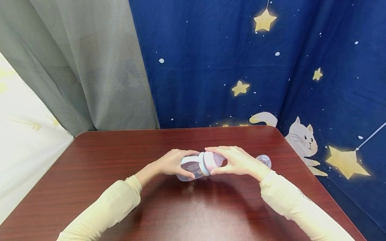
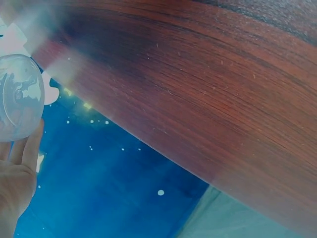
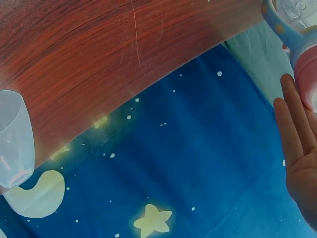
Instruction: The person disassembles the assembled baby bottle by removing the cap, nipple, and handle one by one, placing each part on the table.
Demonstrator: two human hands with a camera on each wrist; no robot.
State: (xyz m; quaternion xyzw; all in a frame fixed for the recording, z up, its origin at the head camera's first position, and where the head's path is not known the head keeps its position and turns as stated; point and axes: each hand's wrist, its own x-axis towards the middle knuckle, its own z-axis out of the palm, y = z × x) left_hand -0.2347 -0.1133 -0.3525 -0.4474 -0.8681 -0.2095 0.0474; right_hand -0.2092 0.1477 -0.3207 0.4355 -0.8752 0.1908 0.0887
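Note:
A clear baby bottle (image 1: 193, 169) with pale handles lies tilted on its side between both hands, its teat end toward the right. My left hand (image 1: 172, 163) grips the bottle's body, thumb on the near side. Around the pink collar (image 1: 210, 160) below the teat, my right hand (image 1: 238, 160) curls its thumb and fingers. The left wrist view shows the round bottom of the bottle (image 2: 20, 96) with fingers under it. In the right wrist view a blue handle ring (image 3: 292, 37) sits against the collar. My right palm partly covers the teat.
A clear dome-shaped cap (image 1: 264, 160) stands on the brown wooden table (image 1: 135, 144), just beyond the right wrist. Behind the table hang a grey curtain (image 1: 111, 67) and a blue curtain (image 1: 205, 67) with stars. The table's right edge runs past the right forearm.

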